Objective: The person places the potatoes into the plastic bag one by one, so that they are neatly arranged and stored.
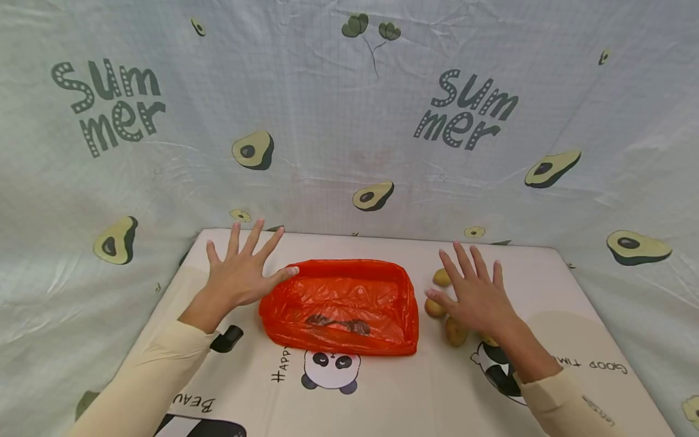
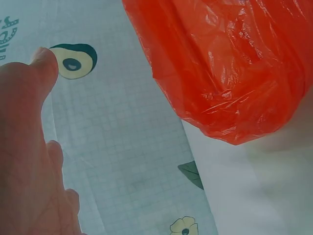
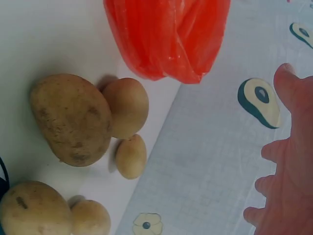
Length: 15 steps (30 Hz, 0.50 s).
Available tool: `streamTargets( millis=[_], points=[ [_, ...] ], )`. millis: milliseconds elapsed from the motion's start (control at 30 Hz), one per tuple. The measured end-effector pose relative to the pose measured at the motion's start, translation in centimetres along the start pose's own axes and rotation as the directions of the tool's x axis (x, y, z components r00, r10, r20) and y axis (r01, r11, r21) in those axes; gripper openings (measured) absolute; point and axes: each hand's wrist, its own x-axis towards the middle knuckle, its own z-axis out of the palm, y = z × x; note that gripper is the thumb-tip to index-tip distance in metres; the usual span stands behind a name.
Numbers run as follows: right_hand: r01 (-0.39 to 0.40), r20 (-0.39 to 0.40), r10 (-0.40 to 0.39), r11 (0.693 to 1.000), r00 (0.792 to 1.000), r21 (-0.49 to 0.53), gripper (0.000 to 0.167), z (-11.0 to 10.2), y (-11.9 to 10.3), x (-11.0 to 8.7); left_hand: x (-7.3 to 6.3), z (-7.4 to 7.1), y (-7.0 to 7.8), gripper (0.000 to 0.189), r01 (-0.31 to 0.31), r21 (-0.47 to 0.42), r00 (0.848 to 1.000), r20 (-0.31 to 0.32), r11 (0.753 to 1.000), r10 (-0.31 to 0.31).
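Observation:
A container lined with a red plastic bag (image 1: 355, 349) sits in the middle of the table, its top facing up and a dark print showing on the film inside. My left hand (image 1: 238, 276) hovers by its left end with fingers spread, the thumb overlapping the red rim in the head view. To the right of the bag, my right hand (image 1: 480, 300) is held with fingers spread over several potatoes. The right wrist view shows a large potato (image 3: 73, 120) beside a medium potato (image 3: 126, 107) and a small potato (image 3: 131, 156). Neither hand holds anything.
The white table cover (image 1: 393, 400) bears panda prints and lettering. A pale curtain (image 1: 327, 121) with avocado prints hangs behind the table and along both sides. A small black object (image 1: 226, 338) shows beside the left wrist.

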Motion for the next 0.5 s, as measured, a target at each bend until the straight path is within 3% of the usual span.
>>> streamTargets(
  millis=[500],
  points=[
    [0.02,-0.014,-0.019,1.0,1.0,0.005,0.091,1.1,0.7,-0.5,-0.2,1.2,-0.3,0.093,0.008,0.003,1.0,0.01,1.0,-0.008]
  ],
)
